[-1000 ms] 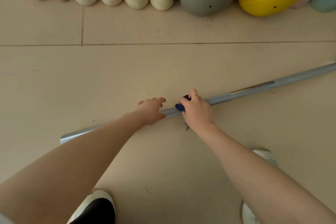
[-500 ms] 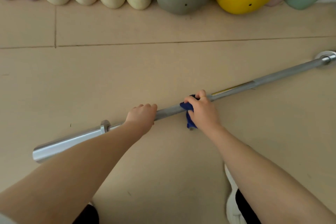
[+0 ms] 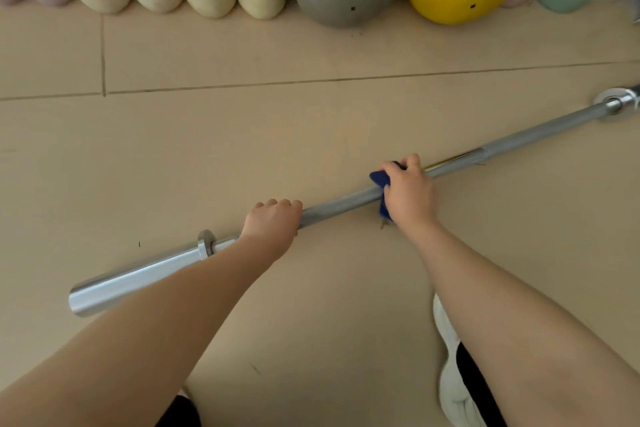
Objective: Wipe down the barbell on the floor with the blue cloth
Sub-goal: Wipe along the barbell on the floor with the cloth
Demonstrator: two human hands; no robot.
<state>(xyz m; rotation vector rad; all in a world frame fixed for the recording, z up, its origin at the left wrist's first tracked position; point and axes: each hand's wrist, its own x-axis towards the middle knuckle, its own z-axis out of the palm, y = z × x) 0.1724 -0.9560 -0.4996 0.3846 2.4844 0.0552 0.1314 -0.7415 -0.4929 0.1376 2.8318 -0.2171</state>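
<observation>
Little has shifted: left hand [image 3: 273, 222] still grips the 1 barbell [image 3: 339, 201], right hand [image 3: 408, 194] clutching the 1 blue cloth [image 3: 379, 178] around it.

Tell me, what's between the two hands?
Only bare barbell, seen in the head view, runs from the left hand to the right hand with the cloth.
</observation>
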